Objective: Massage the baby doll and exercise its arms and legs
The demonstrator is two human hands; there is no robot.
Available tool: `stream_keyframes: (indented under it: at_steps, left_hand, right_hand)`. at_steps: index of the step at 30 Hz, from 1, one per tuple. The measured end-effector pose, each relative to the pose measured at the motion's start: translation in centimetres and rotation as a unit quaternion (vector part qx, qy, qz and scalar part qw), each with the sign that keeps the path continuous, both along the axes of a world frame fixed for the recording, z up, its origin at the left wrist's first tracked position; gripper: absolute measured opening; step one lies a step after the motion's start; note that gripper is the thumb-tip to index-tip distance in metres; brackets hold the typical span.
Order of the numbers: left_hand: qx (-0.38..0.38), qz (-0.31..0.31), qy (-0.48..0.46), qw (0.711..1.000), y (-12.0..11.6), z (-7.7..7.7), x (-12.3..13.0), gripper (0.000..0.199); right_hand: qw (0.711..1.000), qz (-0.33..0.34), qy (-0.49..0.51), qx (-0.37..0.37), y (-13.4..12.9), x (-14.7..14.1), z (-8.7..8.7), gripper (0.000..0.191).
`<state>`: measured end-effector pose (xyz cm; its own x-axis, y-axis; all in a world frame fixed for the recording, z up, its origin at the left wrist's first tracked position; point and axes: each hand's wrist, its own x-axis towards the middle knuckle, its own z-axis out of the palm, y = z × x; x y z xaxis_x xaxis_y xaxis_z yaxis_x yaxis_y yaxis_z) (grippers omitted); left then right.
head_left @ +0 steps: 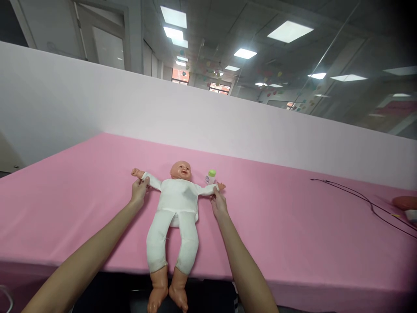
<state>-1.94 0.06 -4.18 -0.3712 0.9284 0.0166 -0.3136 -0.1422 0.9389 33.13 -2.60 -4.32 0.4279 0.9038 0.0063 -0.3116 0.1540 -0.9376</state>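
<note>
Left hand and right hand pinched doll's sleeves — apparently spreading its arms; next move called for even grip.

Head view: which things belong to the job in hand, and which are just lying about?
In use:
doll, arms held
left hand
right hand
pink surface under the doll

Apparently lying about:
green-capped bottle, untouched
dark cable
brownish object, right edge
</note>
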Motion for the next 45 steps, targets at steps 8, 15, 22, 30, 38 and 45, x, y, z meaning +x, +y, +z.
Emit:
stream_keyframes:
  at_steps: [8,15,22,30,38,45]
  left_hand:
    - [0.181,-0.184,0.222,0.94,-1.0,1.6,0.6,0.036]
    - [0.257,-0.249,0.391,0.848,-2.0,2.0,0.8,0.036]
    - [0.132,-0.094,0.142,0.977,-0.7,1.0,0.5,0.039]
    - [0.045,-0.041,0.05,0.997,-0.1,0.7,-0.3,0.051]
    - [0.237,-0.24,0.351,0.874,-1.6,2.1,0.8,0.035]
    - [0.205,-0.197,0.29,0.914,-1.6,2.1,0.9,0.028]
  right_hand:
    - [0.958,0.197,-0.17,0.116,-1.9,-2.1,2.8,0.051]
    - [0.883,0.294,-0.342,0.128,-3.4,-3.1,3.7,0.026]
    - [0.987,0.103,-0.101,0.069,-1.4,-1.9,2.0,0.046]
    - [0.998,0.049,0.017,0.02,-0.6,-0.3,1.3,0.05]
    - [0.883,0.304,-0.336,0.122,-3.1,-2.4,3.2,0.026]
    - [0.929,0.255,-0.251,0.097,-2.5,-2.3,2.6,0.043]
